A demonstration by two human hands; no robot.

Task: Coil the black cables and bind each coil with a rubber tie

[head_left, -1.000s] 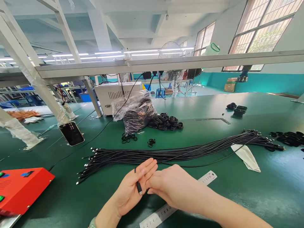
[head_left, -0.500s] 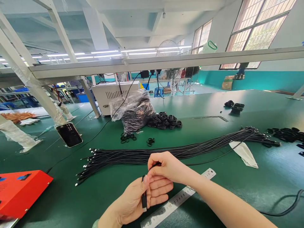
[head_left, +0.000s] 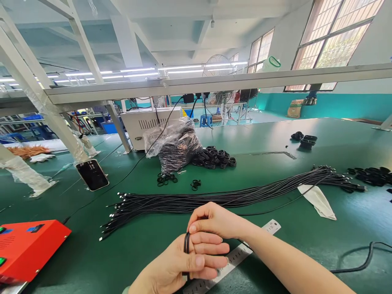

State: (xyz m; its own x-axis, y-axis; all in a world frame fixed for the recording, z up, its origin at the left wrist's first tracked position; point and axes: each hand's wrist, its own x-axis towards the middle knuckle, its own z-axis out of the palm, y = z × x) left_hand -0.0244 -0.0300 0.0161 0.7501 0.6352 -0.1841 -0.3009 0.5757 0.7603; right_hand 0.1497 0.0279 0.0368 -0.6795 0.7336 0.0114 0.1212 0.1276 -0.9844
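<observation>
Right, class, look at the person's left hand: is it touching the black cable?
Touching. The head view shows the black cable lying across the palm side of the left hand, with the thumb folded over it.

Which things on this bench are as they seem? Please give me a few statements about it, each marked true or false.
1. The right hand pinches the looped black cable. True.
2. The ruler lies beyond the cable bundle. False: the ruler is nearer the person.
3. The left hand holds a phone. False: the left hand holds the looped black cable.
4. A pale cloth lies by the cable bundle's right end. True.
5. The box with green buttons is blue. False: it is a red box.
</observation>
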